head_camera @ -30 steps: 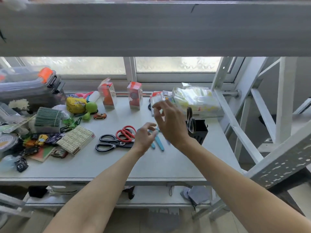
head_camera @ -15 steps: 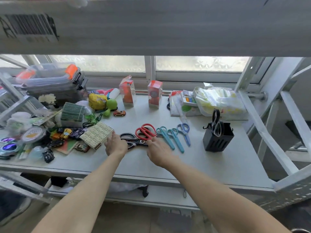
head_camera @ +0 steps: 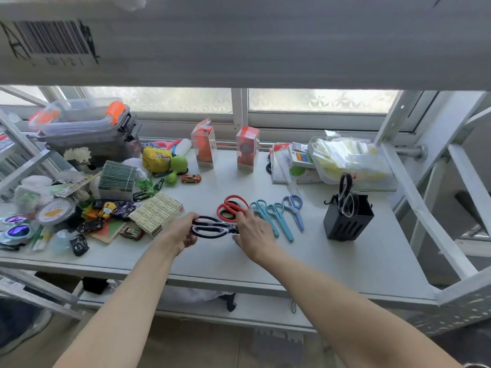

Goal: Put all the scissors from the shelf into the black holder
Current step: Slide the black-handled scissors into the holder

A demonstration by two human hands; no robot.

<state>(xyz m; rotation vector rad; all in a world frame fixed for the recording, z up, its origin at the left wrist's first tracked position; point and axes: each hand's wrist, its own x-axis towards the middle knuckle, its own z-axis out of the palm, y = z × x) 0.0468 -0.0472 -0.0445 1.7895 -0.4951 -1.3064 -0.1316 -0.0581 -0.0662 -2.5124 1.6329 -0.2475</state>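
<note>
So half a second before, both hands were just pressed flat-ish on the white metal shelf [head_camera: 345, 264] near the pile. By this frame the left hand [head_camera: 180, 231] had its fingers curled around the handle loops of the big black-handled scissors [head_camera: 212, 227], and the right hand [head_camera: 253, 232] was on the blade end, its fingers apart, with fingertips up by the red-handled scissors [head_camera: 231, 207]. The black pair looked slightly raised, though I couldn't really tell. Two teal-handled scissors [head_camera: 276, 217] and the smaller blue-handled scissors [head_camera: 294, 209] lay where they had been, just right of the hands. The black slotted holder [head_camera: 348, 220] stood further right, one dark pair already upright in it.
</note>
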